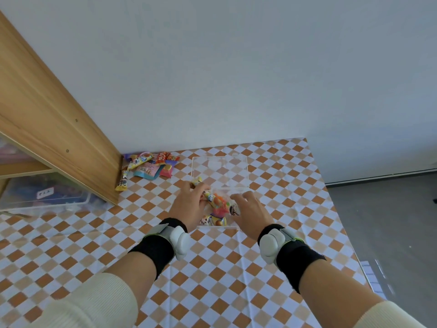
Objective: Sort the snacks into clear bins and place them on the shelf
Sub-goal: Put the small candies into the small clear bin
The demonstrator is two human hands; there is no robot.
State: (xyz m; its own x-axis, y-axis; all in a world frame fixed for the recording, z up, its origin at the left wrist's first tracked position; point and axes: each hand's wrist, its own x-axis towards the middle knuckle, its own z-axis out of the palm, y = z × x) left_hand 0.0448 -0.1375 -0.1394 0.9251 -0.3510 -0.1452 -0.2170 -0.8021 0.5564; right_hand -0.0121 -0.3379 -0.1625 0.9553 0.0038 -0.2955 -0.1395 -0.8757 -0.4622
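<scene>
Snack packet [209, 196] slants far-left to near-right over the clear bin [220, 169], grasped by left fingers [201, 188]; right fingers' [238, 197] grip unclear.

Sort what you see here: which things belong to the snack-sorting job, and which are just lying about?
Job: clear bin, snacks inside it, held packet, loose snack pile, wooden shelf, left hand, right hand.
Lying about: checked tablecloth, wrist trackers.

Soft, even light fills the scene, the white wall [236, 67] bright and the checked tabletop [212, 280] nearly shadowless. Wide-angle distortion bends the wooden shelf [47, 110] at left; edges and sleeves [94, 304] blur slightly
</scene>
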